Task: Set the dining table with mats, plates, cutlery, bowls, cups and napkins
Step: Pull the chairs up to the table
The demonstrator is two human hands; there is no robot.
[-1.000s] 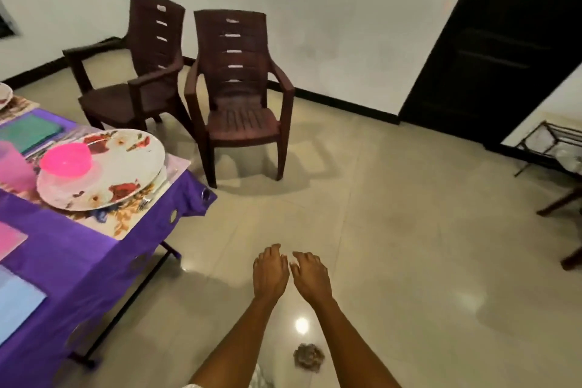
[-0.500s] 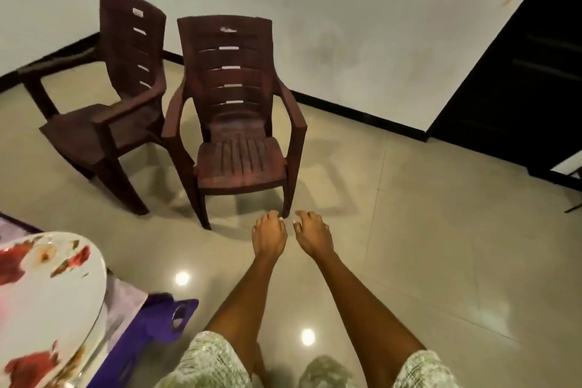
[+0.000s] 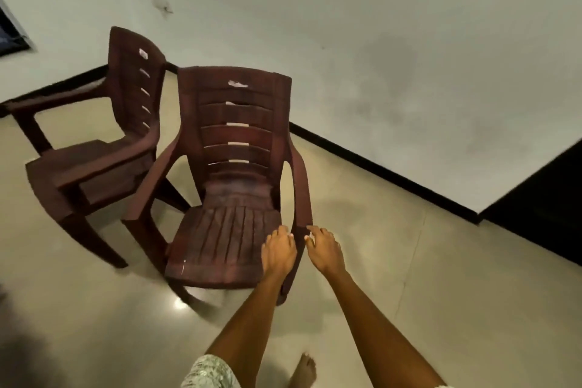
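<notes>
Both hands, left hand (image 3: 278,250) and right hand (image 3: 324,249), are extended with loosely curled fingers, holding nothing, at the near chair (image 3: 234,186) armrest. A chair-fetching step is judged in hand. A firm armrest grip is required next.

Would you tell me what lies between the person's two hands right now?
In the head view, the near chair's right armrest runs down between the left hand and the right hand; whether either hand touches it is unclear.
</notes>
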